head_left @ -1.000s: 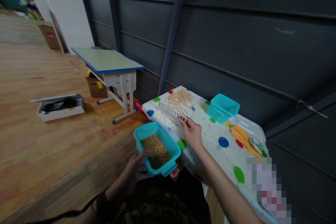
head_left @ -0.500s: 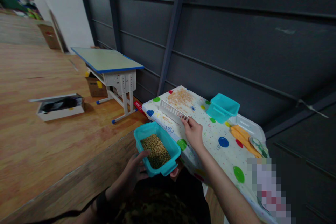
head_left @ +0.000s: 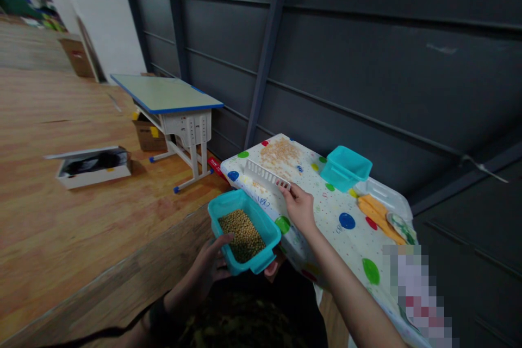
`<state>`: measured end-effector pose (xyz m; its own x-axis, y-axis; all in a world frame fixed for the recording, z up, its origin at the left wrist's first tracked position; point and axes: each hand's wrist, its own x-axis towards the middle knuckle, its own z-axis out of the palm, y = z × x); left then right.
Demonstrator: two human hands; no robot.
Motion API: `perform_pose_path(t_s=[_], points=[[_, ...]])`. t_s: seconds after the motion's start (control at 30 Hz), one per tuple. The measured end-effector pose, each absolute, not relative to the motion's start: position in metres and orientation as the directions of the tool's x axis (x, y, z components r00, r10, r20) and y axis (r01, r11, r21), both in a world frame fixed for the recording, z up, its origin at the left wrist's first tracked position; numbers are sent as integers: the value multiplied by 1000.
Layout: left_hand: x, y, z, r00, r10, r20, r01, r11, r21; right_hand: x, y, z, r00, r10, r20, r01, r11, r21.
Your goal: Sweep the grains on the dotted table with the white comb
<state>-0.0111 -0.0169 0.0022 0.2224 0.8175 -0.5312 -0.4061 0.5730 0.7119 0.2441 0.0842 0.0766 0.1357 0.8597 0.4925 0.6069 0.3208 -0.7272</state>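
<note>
My left hand grips a teal plastic tub filled with greenish-brown beans, held just off the near-left edge of a table covered in a polka-dot cloth. My right hand pinches the near end of a white slotted plastic strip that stands on edge on the cloth. Beyond the strip lies a loose spread of pale grain.
An empty teal tub stands at the table's far side, beside a clear lid and orange cloth. A blue-edged school desk, a cardboard box and an open white box sit on the wooden floor to the left. Grey metal wall behind.
My right hand with the white strip shifted slightly toward the near edge of the table. The left hand and the tub of beans have stayed put.
</note>
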Motion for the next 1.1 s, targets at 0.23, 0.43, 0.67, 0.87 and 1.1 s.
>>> perform_pose_path(t_s=[0.23,0.43,0.67,0.87,1.1], points=[[-12,-16,1,220,812,-541,-409,580,704,242,81,79,142,857,496,600,324,-732],[-11,-17,6,208,811,-547,-406,580,706,240,79,83,112,869,481,581,336,-742],[-10,-14,4,189,795,-576,-388,599,700,239,76,87,110,873,474,576,333,-746],[-9,-15,10,193,797,-572,-396,597,698,241,74,87,121,876,467,559,329,-761],[-9,-15,9,190,792,-581,-400,603,691,244,70,86,113,881,459,553,328,-766]])
